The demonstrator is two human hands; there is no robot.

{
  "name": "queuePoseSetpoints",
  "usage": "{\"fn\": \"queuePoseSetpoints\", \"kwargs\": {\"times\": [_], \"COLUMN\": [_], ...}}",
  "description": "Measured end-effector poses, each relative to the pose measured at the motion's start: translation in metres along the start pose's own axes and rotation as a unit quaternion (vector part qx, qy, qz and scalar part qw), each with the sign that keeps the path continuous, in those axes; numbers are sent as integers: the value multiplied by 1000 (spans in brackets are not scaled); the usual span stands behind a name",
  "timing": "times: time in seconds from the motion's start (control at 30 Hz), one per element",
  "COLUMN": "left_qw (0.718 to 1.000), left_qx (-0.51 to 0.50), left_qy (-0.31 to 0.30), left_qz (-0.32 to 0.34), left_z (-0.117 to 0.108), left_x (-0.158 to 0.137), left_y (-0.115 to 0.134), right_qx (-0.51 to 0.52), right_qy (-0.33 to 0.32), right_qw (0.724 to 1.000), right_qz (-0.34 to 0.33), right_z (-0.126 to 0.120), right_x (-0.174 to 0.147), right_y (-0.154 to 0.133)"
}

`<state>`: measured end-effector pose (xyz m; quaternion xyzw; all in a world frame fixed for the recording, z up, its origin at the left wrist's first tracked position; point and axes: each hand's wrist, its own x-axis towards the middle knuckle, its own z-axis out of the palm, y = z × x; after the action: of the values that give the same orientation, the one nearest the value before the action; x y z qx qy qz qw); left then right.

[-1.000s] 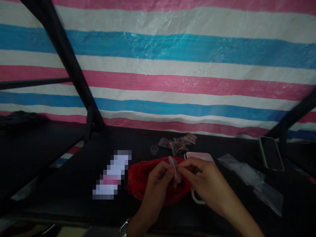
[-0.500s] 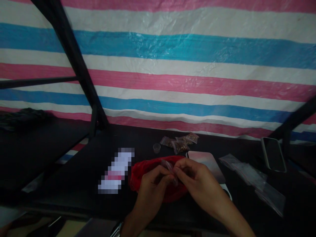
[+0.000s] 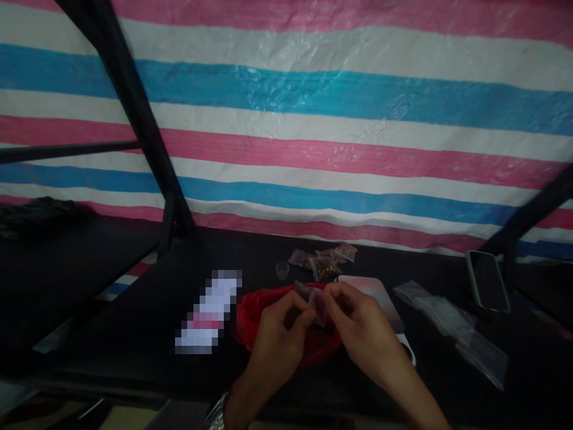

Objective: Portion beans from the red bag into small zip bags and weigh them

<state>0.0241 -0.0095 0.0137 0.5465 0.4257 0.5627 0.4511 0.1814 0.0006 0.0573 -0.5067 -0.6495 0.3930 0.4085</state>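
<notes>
Between my two hands is a small clear zip bag (image 3: 317,304), its mouth pinched from both sides. My left hand (image 3: 284,331) grips one edge with thumb and fingers, and a watch sits on that wrist. My right hand (image 3: 358,319) pinches the opposite edge. Whether the bag has anything in it, I cannot tell. Below both hands lies an open red plastic bag (image 3: 253,310), its inside mostly hidden by them. Just beyond, several small bags filled with brownish bits (image 3: 324,267) lie in a pile, with a small clear cup (image 3: 282,270) to their left.
Right of my hands is a flat pinkish-grey device (image 3: 380,298) with a white edge, partly covered. Several flat clear zip bags (image 3: 447,316) and a phone (image 3: 487,280) lie farther right. A blurred-out pale strip (image 3: 210,310) lies left. Black frame bars (image 3: 134,101) stand before striped sheeting.
My hands have drawn slightly apart at the small zip bag, which looks more spread between them. The whole view has shifted a little.
</notes>
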Motion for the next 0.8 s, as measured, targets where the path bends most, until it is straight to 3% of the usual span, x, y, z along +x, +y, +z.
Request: {"fn": "queuePoseSetpoints", "kwargs": {"times": [0.1,0.23,0.37,0.5,0.63,0.8], "left_qw": [996,991,995,997,985,953], "left_qx": [71,96,44,30,153,276], "left_qy": [54,81,53,17,52,117], "left_qz": [12,53,70,64,59,32], "left_z": [1,0,-2,-5,-15,-29], "left_x": [3,9,14,17,16,9], "left_y": [2,4,5,1,-4,-7], "right_qx": [-71,-77,53,217,265,131], "right_qy": [69,65,68,44,119,178], "right_qw": [994,992,996,968,955,975], "right_qz": [-48,-73,26,116,57,-32], "right_z": [-1,-1,6,16,23,26], "right_x": [-2,-2,3,9,15,18], "right_y": [3,10,23,28,28,37]}}
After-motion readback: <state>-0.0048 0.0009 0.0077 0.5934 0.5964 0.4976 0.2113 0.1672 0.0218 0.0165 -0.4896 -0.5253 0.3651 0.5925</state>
